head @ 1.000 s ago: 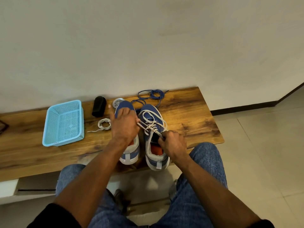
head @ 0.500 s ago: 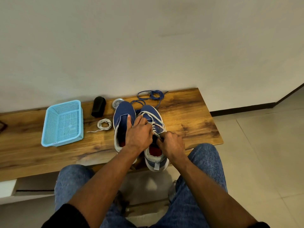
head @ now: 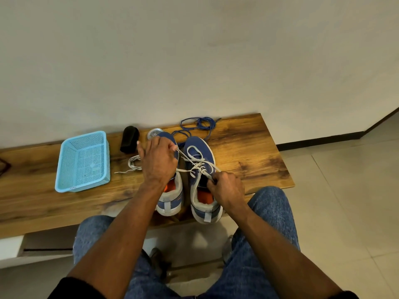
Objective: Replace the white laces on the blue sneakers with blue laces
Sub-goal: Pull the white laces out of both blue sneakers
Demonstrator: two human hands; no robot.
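Wooden bench [head: 248, 152] takes up the middle, both blue sneakers [head: 203, 180] near its front edge, heels poking slightly over at 6 o'clock, so not much slack there. Light blue basket [head: 82, 162] sits at 9 o'clock, blue laces [head: 198, 124] piled at 12 behind the toes.

Since half a second ago the left hand [head: 158, 162] has swung out from the right shoe over the left one, fingers pinching a white lace [head: 194, 164] strand and dragging it free. Right hand [head: 226, 186] clamps the lace at the tongue. Looks like unlacing's underway; the already-removed white lace [head: 132, 164] lies at 9 o'clock. Open bench to 3 o'clock.
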